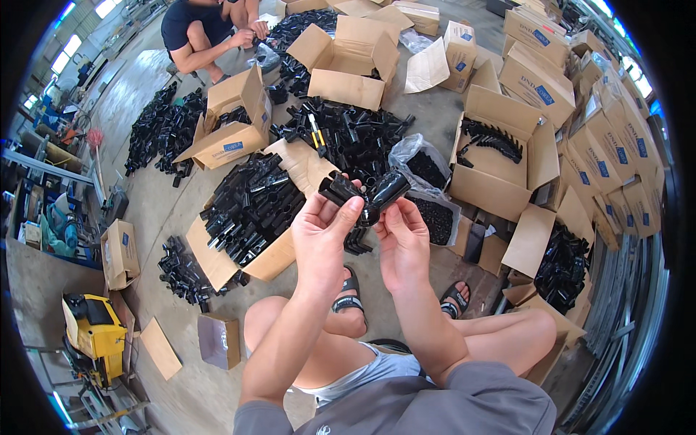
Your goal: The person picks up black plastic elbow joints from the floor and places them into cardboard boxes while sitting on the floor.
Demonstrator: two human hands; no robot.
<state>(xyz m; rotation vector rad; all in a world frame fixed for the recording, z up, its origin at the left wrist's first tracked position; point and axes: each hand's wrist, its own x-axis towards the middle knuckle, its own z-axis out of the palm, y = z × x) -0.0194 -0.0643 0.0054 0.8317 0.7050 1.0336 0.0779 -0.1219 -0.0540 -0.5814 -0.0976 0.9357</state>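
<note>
My left hand (328, 221) is closed on a black pipe joint piece (338, 190), pinched between thumb and fingers, its hollow side partly showing. In my right hand (403, 235) is another glossy black pipe joint piece (389, 191), gripped from below. The two pieces meet or overlap between my hands, above the floor; I cannot tell whether they are fastened together. Just beyond lies a heap of similar black joint pieces (377, 130), with yellow-handled pliers (317, 135) on it. To the left, a wide cardboard box (274, 262) is filled with more of them.
Small black parts fill a plastic-lined box (433, 221) and a clear bag (424, 168). An open carton (500, 181) at right holds a row of joint pieces. Stacked cartons (540, 87) line the right. A person (206, 36) squats at far left. A yellow machine (98, 337) stands left.
</note>
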